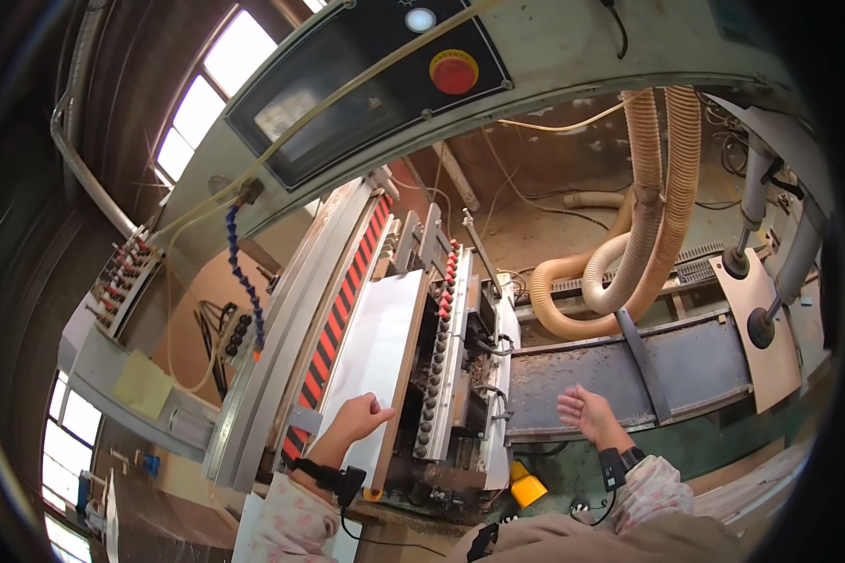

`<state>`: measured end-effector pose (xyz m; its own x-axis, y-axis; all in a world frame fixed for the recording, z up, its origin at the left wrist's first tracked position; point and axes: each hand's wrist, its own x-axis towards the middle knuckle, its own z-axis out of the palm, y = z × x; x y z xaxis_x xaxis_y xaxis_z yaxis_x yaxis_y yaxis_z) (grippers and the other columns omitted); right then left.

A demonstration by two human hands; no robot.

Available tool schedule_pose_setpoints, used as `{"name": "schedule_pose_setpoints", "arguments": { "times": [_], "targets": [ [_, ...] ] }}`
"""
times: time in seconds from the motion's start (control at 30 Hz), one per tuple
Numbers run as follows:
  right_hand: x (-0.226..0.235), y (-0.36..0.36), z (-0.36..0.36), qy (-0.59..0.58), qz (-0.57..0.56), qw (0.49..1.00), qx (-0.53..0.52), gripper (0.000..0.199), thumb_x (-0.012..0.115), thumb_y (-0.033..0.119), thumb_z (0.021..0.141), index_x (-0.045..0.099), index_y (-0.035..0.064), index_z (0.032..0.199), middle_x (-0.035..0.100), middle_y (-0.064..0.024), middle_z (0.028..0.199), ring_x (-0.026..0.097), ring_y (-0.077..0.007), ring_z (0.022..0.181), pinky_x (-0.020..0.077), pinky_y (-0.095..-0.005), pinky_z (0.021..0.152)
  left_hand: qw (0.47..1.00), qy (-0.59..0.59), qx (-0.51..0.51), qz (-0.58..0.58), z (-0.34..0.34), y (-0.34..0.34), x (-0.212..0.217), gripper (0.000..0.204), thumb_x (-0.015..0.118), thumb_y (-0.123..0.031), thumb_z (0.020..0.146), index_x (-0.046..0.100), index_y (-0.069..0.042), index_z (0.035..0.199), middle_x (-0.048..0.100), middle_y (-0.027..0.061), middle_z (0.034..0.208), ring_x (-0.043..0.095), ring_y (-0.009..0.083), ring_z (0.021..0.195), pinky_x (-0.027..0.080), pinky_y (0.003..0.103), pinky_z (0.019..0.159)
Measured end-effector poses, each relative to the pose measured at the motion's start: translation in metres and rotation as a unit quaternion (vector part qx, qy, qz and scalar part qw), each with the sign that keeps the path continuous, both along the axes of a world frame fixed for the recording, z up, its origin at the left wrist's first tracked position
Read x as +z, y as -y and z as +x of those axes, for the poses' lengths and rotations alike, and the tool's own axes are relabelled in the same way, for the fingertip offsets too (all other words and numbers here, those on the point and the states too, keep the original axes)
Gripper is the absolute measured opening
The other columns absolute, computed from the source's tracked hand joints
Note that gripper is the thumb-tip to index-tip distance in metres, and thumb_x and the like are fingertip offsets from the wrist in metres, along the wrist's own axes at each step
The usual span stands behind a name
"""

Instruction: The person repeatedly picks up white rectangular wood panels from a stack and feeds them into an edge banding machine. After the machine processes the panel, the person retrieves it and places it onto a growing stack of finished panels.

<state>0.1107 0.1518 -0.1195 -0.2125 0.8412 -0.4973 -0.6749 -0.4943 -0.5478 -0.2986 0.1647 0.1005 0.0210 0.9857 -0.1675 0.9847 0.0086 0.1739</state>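
My left hand [355, 418] is over a long white board [374, 333] lying along the machine bed. Its fingers look curled in, the thumb points right, and nothing shows in them. Whether the hand touches the board, I cannot tell. My right hand [587, 413] is open in the air at the near edge of a dusty grey table [582, 380], fingers stretched left and holding nothing. Both wrists wear black straps with small black boxes and cables. Between the hands runs a row of black rollers [432, 394] with red ones farther back.
A red-and-black striped guard [343, 319] runs left of the board. Overhead hangs a control panel with a red emergency button [454, 73]. Ribbed beige hoses [643, 188] loop down behind the grey table. A yellow foot pedal [528, 485] is on the floor; a tan panel [756, 338] stands right.
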Motion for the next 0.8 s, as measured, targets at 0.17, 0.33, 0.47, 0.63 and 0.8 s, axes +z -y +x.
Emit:
{"name": "schedule_pose_setpoints", "arguments": {
  "times": [0.17, 0.33, 0.47, 0.63, 0.8],
  "targets": [
    [-0.015, 0.012, -0.013, 0.005, -0.027, 1.000, 0.013, 0.033, 0.045, 0.031, 0.090, 0.049, 0.0030, 0.106, 0.061, -0.0116, 0.097, 0.060, -0.0227, 0.084, 0.0501, -0.0368, 0.072, 0.996, -0.086, 0.017, 0.011, 0.004, -0.035, -0.022, 0.050, 0.063, -0.055, 0.067, 0.055, -0.006, 0.065, 0.058, 0.0110, 0.062, 0.058, 0.0274, 0.062, 0.045, 0.037, 0.057],
    [-0.022, -0.001, -0.067, 0.023, -0.018, 0.996, 0.083, 0.035, 0.044, 0.029, 0.091, 0.049, 0.0007, 0.111, 0.061, -0.0130, 0.101, 0.060, -0.0220, 0.087, 0.0495, -0.0342, 0.074, 0.995, -0.101, 0.006, 0.016, -0.001, -0.053, -0.034, 0.043, 0.062, -0.050, 0.067, 0.053, -0.008, 0.063, 0.058, 0.0104, 0.060, 0.058, 0.0290, 0.061, 0.044, 0.039, 0.055],
    [-0.017, -0.031, -0.137, -0.009, 0.026, 0.985, 0.170, 0.037, 0.050, 0.031, 0.088, 0.052, 0.0013, 0.111, 0.061, -0.0100, 0.102, 0.060, -0.0172, 0.085, 0.0491, -0.0297, 0.074, 0.997, -0.081, -0.016, 0.002, -0.002, -0.064, -0.036, 0.041, 0.063, -0.046, 0.067, 0.051, -0.008, 0.060, 0.055, 0.0098, 0.055, 0.057, 0.0281, 0.057, 0.043, 0.038, 0.053],
    [0.009, -0.057, -0.210, -0.031, 0.119, 0.955, 0.269, 0.041, 0.049, 0.035, 0.089, 0.052, 0.0034, 0.114, 0.061, -0.0074, 0.103, 0.058, -0.0133, 0.086, 0.0476, -0.0262, 0.073, 0.998, -0.045, -0.031, -0.023, -0.004, -0.069, -0.029, 0.039, 0.065, -0.041, 0.067, 0.048, -0.008, 0.057, 0.052, 0.0078, 0.050, 0.053, 0.0259, 0.049, 0.042, 0.035, 0.049],
    [0.013, -0.076, -0.241, -0.050, 0.163, 0.932, 0.321, 0.043, 0.049, 0.036, 0.089, 0.051, 0.0035, 0.116, 0.060, -0.0067, 0.104, 0.056, -0.0121, 0.089, 0.0459, -0.0246, 0.074, 0.999, 0.010, -0.008, -0.037, -0.006, -0.073, -0.027, 0.039, 0.072, -0.025, 0.066, 0.041, -0.005, 0.054, 0.042, -0.0004, 0.046, 0.041, 0.0068, 0.045, 0.034, 0.025, 0.042]
  ]
}}
